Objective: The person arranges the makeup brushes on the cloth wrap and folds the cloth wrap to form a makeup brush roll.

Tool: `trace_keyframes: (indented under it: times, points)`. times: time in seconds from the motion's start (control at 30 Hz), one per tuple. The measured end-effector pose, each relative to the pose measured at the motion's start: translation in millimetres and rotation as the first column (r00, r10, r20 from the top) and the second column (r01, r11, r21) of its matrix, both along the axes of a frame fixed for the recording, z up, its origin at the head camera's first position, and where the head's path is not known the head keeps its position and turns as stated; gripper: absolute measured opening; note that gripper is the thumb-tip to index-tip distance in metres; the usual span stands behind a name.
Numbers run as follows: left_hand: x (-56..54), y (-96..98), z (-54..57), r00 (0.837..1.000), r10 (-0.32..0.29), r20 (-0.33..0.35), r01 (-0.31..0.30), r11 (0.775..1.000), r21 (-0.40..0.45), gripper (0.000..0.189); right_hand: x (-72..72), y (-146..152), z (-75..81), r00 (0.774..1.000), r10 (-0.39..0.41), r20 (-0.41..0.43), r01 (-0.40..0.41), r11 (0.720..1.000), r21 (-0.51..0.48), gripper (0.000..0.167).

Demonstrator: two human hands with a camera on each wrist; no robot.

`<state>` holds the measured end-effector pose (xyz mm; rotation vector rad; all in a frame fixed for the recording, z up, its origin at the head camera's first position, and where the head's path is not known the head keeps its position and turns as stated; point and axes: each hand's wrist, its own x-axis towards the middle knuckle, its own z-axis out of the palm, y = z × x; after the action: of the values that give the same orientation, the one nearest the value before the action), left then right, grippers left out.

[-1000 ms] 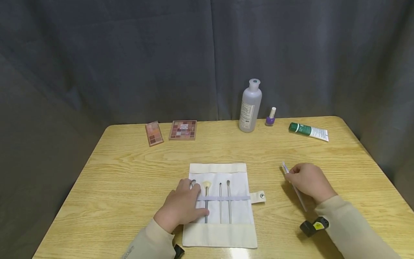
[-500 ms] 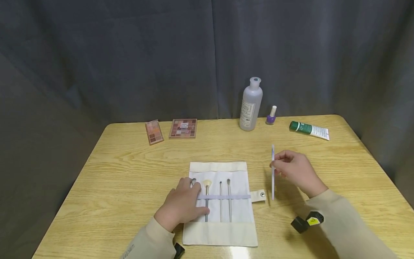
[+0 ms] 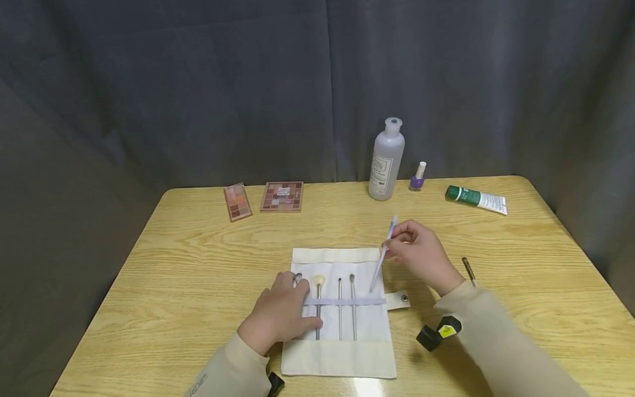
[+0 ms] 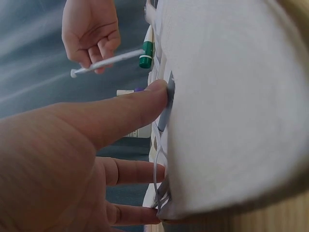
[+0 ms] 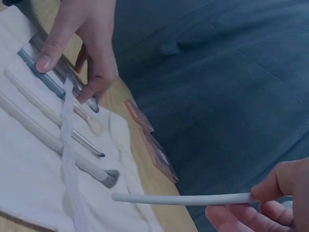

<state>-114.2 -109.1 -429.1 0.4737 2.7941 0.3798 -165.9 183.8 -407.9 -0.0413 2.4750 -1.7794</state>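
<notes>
My right hand pinches a slim white makeup brush, held slanted over the upper right of a cream cloth brush roll. Its bare handle end points down close to the lilac elastic band. My left hand rests on the roll's left side, fingers spread, thumb on the handle of a fan brush. Under the band also lie a small dark-tipped brush and a fluffier grey-tipped brush. Another brush sits at the left edge, partly hidden by my left hand.
A dark-tipped brush lies beside my right forearm, partly covered. The roll's snap strap sticks out rightward. Along the back are two eyeshadow palettes, a tall bottle, purple nail polish and a green-and-white tube.
My right hand has lifted the white brush from the right and carried it leftward over the roll, turning its handle end down. A dark-tipped brush has come into view. The left hand stays put.
</notes>
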Motion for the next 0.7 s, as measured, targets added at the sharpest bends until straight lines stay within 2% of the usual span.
trace_keyframes:
  times: [0.37, 0.7]
  points:
    - [1.0, 0.6, -0.3, 1.000, 0.001, 0.003, -0.001, 1.000, 0.002, 0.061, -6.6, -15.8, -17.4, 0.999, 0.049, 0.020, -0.050, 0.996, 0.068, 0.017]
    - [0.7, 0.2, -0.4, 1.000, 0.002, -0.002, -0.002, 1.000, 0.000, 0.062, -4.6, -24.3, -26.6, 0.993, 0.071, 0.092, -0.078, 0.994, 0.080, 0.018]
